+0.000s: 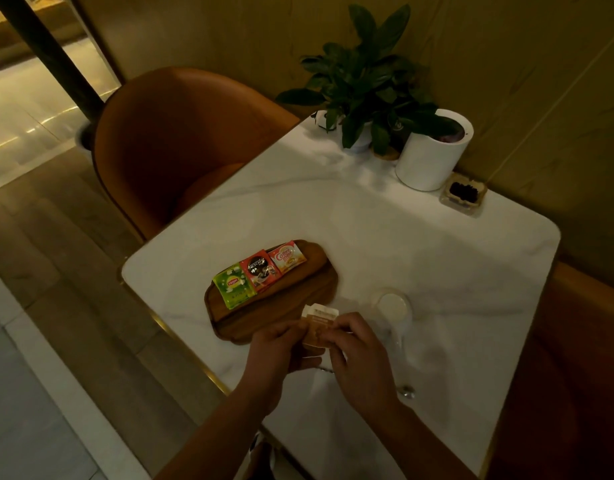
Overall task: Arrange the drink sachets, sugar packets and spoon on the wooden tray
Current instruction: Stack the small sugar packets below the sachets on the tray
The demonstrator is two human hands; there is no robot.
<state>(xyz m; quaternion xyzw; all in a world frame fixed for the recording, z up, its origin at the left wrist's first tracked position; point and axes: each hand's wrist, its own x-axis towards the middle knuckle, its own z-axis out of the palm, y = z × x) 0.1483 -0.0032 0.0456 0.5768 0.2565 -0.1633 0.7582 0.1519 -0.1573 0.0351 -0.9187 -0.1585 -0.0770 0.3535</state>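
Pinching sugar packets point(318, 323), left hand point(274, 348) and right hand point(357, 355), at tray point(298, 284) edge.

Green sachet point(234, 285), red sachet point(260, 274), orange sachet point(287, 256), brown wooden tray point(298, 282), white veined table point(385, 220)

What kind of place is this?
Probably a café or hotel lounge: a marble-look table with a padded orange chair, a potted plant, and a wooden tray set with branded drink sachets.
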